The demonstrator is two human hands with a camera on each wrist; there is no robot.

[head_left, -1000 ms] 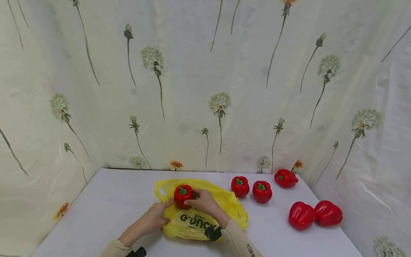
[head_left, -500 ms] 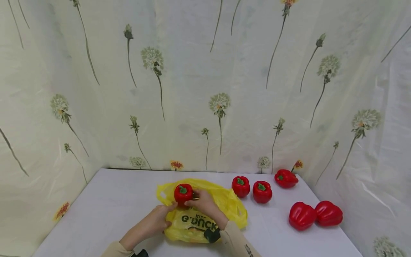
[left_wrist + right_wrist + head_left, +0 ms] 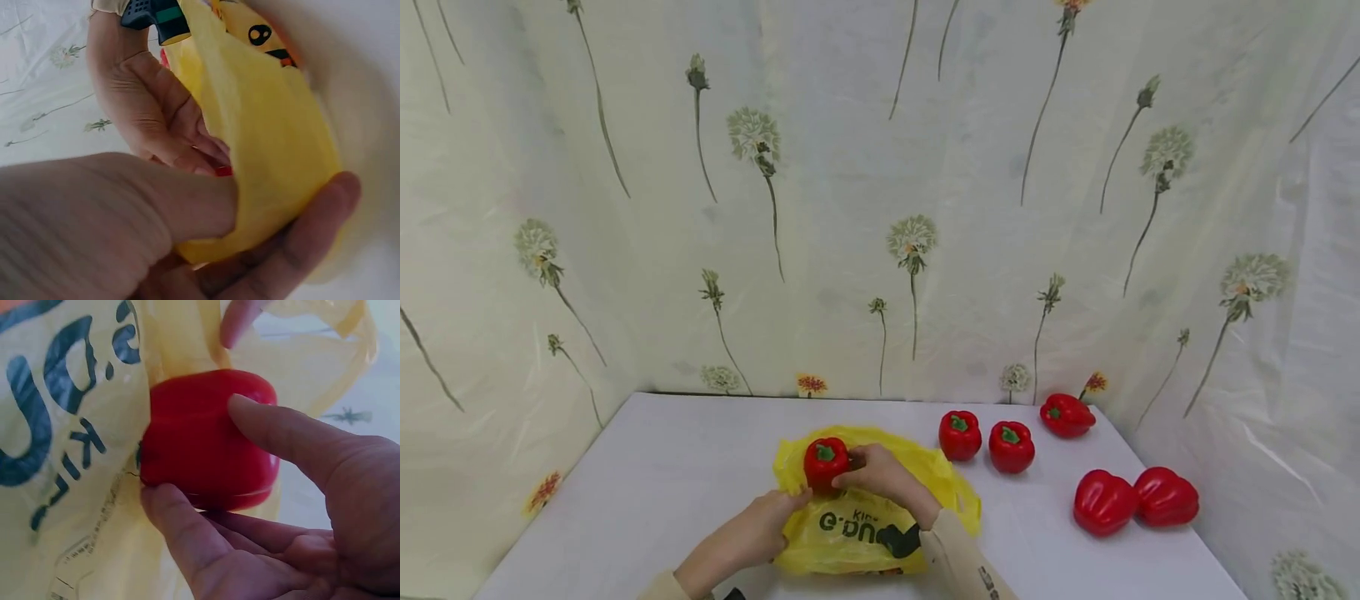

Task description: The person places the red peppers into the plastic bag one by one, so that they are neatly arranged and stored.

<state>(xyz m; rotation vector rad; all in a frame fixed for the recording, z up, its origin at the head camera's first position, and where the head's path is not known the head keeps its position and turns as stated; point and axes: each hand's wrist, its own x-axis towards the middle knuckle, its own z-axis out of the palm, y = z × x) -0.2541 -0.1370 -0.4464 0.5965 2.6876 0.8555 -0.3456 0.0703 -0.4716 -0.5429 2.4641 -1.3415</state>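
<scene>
In the head view a yellow plastic bag (image 3: 925, 467) with dark lettering lies at the front middle of the table. My left hand (image 3: 763, 525) pinches its rim at the left; the left wrist view shows the thumb (image 3: 200, 200) inside the bag and fingers (image 3: 312, 231) outside. My right hand (image 3: 887, 482) grips a red bell pepper (image 3: 825, 458) with a green stem, at the bag's mouth. Up close, thumb and fingers sit on opposite sides of this pepper (image 3: 206, 437), and the bag film (image 3: 106, 506) lies against its stem end. What else the bag holds is hidden.
Two red peppers (image 3: 960, 435) (image 3: 1011, 447) stand right of the bag, and another pepper (image 3: 1067, 416) lies at the back right corner. Two more (image 3: 1105, 502) (image 3: 1167, 497) lie touching near the right edge. A flowered curtain (image 3: 850, 208) hangs behind the white table (image 3: 662, 467).
The bag's left rim has drawn in to the right and nearer, around the pepper. My right hand and the pepper have dropped slightly; the other peppers stay put.
</scene>
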